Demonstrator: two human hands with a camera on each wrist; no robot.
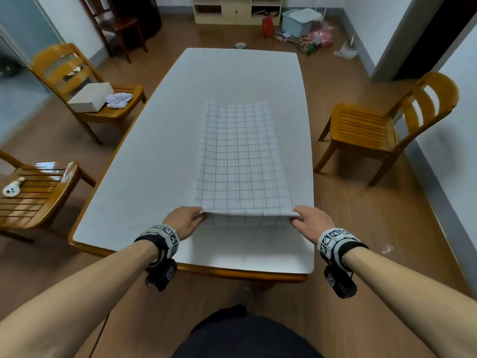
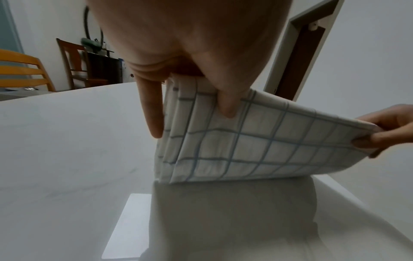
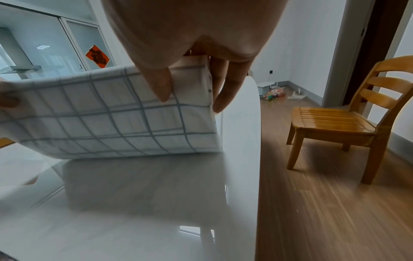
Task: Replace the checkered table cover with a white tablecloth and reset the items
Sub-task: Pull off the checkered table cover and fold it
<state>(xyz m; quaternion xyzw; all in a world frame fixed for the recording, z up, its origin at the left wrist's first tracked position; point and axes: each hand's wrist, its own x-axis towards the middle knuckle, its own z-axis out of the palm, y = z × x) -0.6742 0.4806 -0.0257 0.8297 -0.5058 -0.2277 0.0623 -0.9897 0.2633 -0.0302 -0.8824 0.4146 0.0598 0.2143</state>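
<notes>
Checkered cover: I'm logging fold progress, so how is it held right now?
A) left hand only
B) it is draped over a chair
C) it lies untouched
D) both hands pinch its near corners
D: the left hand and the right hand each pinch a near corner of the checkered cover, lifting that edge off the table.

Checkered cover (image 1: 242, 161) near edge tucked under, layers uncountable

Orange sign (image 3: 97, 56) on glass door, its dark characters unreadable
</notes>
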